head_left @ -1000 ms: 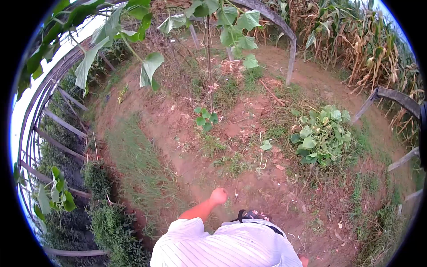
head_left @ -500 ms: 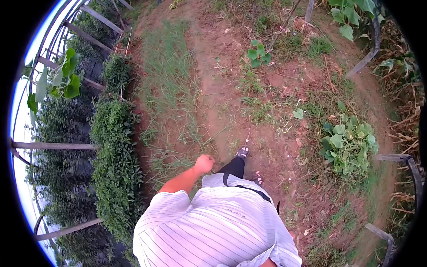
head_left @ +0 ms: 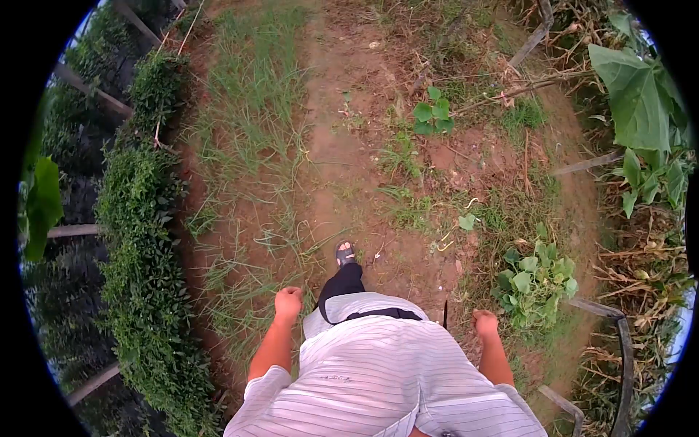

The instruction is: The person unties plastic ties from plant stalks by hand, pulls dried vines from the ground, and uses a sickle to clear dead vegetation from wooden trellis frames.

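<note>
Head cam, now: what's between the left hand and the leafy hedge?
In the head view, thin-bladed green plants straggle over reddish soil between the left hand and the leafy hedge.

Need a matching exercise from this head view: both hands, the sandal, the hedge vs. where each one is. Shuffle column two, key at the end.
Column 1
1. Bare left hand
2. Bare right hand
3. Dark open-toed sandal
4. Dense green leafy hedge

Column 2
A. On reddish-brown soil, beyond the black trouser leg
B. Nearest the low, broad-leaved green plant clump
C. Along the picture's left side
D. Beside the thin green grassy stalks

Pairs: 1-D, 2-B, 3-A, 4-C
</note>
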A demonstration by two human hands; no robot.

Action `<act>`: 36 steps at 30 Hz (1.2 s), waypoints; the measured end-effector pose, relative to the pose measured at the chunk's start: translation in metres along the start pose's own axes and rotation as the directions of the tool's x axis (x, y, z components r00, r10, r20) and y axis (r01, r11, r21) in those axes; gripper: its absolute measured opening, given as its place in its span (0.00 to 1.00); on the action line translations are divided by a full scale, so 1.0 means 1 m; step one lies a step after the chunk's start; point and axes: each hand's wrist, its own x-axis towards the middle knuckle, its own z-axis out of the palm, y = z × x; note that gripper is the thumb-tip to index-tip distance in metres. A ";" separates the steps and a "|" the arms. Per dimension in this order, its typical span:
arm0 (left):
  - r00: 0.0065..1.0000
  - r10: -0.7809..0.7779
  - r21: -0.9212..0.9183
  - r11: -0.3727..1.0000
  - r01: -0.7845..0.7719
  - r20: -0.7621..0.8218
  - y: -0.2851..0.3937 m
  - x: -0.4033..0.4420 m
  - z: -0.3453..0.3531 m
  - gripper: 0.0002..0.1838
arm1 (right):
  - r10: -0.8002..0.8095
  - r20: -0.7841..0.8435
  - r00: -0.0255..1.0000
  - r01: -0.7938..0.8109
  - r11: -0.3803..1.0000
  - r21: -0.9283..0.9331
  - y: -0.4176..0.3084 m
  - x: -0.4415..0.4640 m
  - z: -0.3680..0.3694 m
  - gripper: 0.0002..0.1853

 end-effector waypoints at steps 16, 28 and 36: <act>0.983 -0.091 -0.320 0.947 0.036 -0.159 0.144 0.137 -0.041 0.05 | -0.260 0.495 0.829 0.559 0.399 -0.727 -0.268 0.151 0.154 0.18; 0.984 0.038 -0.273 0.958 -0.085 -0.176 0.471 0.272 0.029 0.06 | -0.273 0.228 0.935 0.352 0.799 -0.488 -0.647 0.275 0.230 0.17; 0.988 0.096 0.045 0.995 -0.091 -0.117 0.547 0.347 0.030 0.05 | -0.271 0.197 0.942 0.280 0.960 -0.020 -0.758 0.302 0.296 0.13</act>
